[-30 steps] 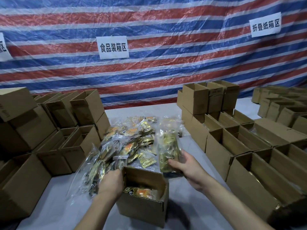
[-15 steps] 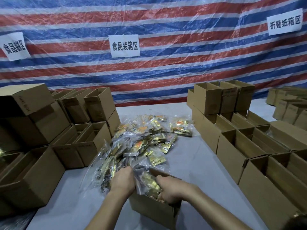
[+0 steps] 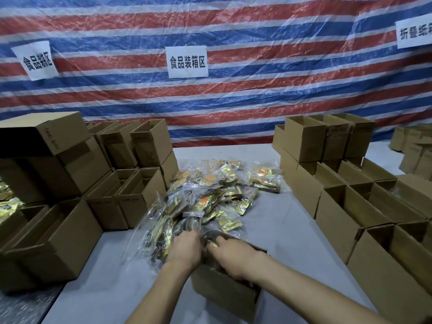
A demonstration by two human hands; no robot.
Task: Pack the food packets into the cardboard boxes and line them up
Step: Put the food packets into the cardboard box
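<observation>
**Hands.** The right hand (image 3: 231, 258) reaches into the open cardboard box (image 3: 224, 298) at the near edge of the table (image 3: 280, 230). Its fingers curl down onto a clear packet (image 3: 209, 233) at the box's far rim. The left hand (image 3: 184, 250) sits knuckles-up at the box's left rim, against the same packet. Its fingers are hidden and motion-blurred, so its grasp cannot be determined.

**Writing.** The centre sign (image 3: 188, 61) on the striped tarpaulin (image 3: 257, 101) reads "食品装箱区". The right sign (image 3: 415, 33), cut by the frame edge, begins "折叠纸". On the smeared left sign (image 3: 35, 60) only "食品" and "区" are legible.

**Containers.**
- The pile of food packets (image 3: 210, 195), gold and orange in clear wrap, lies just beyond the box.
- The left stack of boxes (image 3: 70, 178) and the right rows of boxes (image 3: 346, 206) stand open-topped.
- Gold packets (image 3: 7, 206) show at the far left edge.
</observation>
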